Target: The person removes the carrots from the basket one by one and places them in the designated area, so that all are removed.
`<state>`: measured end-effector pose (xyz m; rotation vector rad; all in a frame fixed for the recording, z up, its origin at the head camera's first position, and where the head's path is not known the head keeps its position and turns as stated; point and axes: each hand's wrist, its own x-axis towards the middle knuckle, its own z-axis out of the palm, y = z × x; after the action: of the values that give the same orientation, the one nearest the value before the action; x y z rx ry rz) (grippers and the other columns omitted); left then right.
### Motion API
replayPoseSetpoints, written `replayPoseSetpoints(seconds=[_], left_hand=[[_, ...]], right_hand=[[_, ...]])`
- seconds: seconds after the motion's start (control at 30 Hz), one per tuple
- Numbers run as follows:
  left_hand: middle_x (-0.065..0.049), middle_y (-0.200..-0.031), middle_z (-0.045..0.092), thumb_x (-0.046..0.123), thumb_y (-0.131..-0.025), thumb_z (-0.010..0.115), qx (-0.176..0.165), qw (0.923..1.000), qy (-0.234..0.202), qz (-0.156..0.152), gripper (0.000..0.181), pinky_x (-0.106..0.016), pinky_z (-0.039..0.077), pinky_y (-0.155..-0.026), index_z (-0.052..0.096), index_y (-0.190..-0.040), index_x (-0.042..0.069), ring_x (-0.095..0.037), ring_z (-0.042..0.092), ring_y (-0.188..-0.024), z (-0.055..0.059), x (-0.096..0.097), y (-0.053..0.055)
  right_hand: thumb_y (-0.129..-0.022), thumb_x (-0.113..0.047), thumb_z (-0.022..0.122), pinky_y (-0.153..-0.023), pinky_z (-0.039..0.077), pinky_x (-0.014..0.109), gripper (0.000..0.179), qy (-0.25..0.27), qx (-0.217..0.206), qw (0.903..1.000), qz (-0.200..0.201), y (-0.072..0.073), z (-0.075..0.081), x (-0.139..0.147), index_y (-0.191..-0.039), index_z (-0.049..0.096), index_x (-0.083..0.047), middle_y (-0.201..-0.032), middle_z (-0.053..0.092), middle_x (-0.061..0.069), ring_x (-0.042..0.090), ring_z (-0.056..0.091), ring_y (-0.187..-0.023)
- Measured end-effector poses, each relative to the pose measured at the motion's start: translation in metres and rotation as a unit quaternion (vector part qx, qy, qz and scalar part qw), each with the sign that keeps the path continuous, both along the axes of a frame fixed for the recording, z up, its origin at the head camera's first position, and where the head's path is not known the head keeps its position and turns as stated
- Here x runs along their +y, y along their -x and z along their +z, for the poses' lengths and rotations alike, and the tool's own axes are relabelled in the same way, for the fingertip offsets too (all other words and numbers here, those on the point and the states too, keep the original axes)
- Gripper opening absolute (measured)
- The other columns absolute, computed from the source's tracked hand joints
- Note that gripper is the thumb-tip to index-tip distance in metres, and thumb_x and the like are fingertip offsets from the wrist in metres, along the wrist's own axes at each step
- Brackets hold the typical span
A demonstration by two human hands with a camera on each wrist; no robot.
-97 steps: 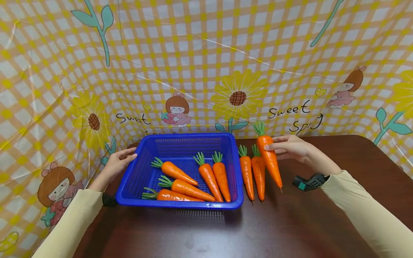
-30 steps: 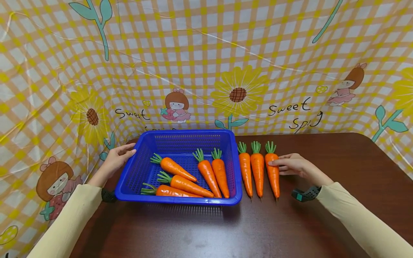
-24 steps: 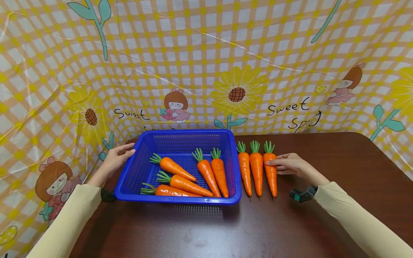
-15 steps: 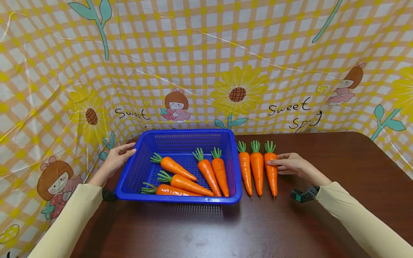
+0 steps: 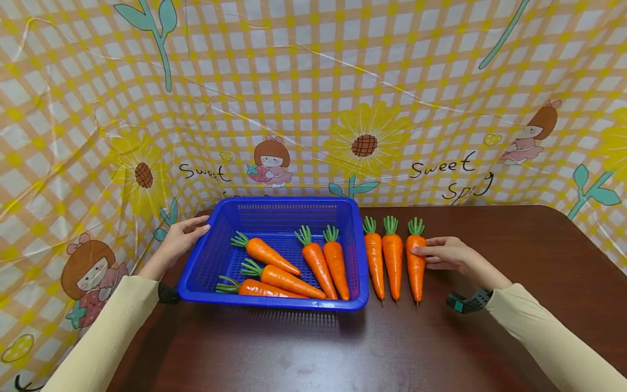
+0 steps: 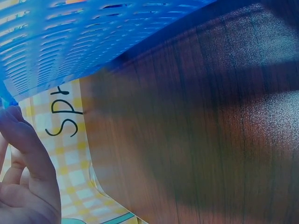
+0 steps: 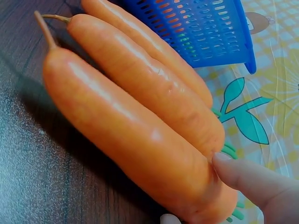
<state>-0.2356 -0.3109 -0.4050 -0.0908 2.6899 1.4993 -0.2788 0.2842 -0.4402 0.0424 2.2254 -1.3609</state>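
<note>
My left hand (image 5: 183, 239) holds the left rim of a blue plastic basket (image 5: 361, 256), thumb and fingers at its edge; the left wrist view shows those fingers (image 6: 28, 140) beside the slotted wall. Several orange carrots with green stem tops, such as the upper-left carrot (image 5: 271, 256), lie in the basket. Outside its right wall, a row of three more lies on the table: a near carrot (image 5: 374, 264), a middle carrot (image 5: 392, 267) and an outer carrot (image 5: 416, 272). The right hand (image 5: 453, 256) grips the outer carrot near its top, thumb over it.
A dark brown wooden table (image 5: 303, 348) carries everything. Behind and to the left hangs a checked yellow and white cloth (image 5: 303, 98) printed with flowers and figures. Each wrist wears a black strap, such as the right wrist strap (image 5: 469, 300).
The right hand has lowered its raised, tilted carrot to the table, in line with the other two. Lately that carrot has shifted slightly right, widening the gap. The left hand stays on the basket.
</note>
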Motion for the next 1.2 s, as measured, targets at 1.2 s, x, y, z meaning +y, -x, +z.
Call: replayPoseSetpoints(seconds=[1.2], left_hand=[[-0.018, -0.120, 0.060, 0.032, -0.099, 0.054, 0.016, 0.9996, -0.024, -0.005, 0.055, -0.024, 0.053, -0.069, 0.042, -0.145, 0.004, -0.002, 0.062, -0.077, -0.001, -0.001, 0.002]], right_hand=[[-0.092, -0.038, 0.064, -0.088, 0.055, 0.032, 0.085, -0.044, 0.060, 0.9972, 0.009, 0.010, 0.037, 0.006, -0.147, 0.022, 0.010, -0.136, 0.045, 0.029, 0.008, 0.064, -0.096]])
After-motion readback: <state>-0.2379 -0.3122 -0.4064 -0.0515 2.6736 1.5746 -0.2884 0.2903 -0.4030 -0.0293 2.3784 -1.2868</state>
